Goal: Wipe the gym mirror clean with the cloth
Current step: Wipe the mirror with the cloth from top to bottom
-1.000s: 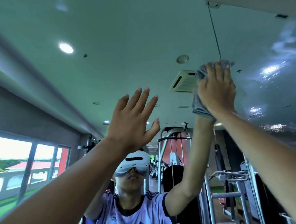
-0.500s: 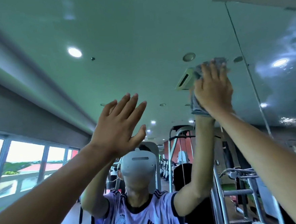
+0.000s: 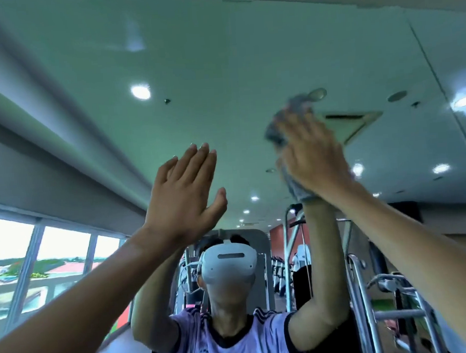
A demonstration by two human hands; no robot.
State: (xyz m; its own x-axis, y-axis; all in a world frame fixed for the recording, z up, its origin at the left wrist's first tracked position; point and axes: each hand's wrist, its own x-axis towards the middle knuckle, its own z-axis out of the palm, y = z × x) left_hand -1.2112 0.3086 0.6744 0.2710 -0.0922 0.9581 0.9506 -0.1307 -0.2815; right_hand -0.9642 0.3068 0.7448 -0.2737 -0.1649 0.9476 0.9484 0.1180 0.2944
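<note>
Since the right hand point(image 3: 311, 154) presses the cloth point(image 3: 292, 128) flat on the mirror point(image 3: 218, 67), unwiped glass lies leftward, toward the open, empty left hand point(image 3: 184, 190).

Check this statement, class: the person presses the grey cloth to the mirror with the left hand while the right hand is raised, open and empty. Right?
Wrong hands. The head view shows the right hand pressing the grey cloth to the mirror, while the left hand is raised, open and empty.

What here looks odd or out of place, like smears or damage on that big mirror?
Nothing looks broken or spilled. The mirror shows no crack, only a panel seam at right. The right hand presses the grey cloth, blurred by motion, against the glass; the left hand is raised open and empty. Smears cannot be judged here.
</note>
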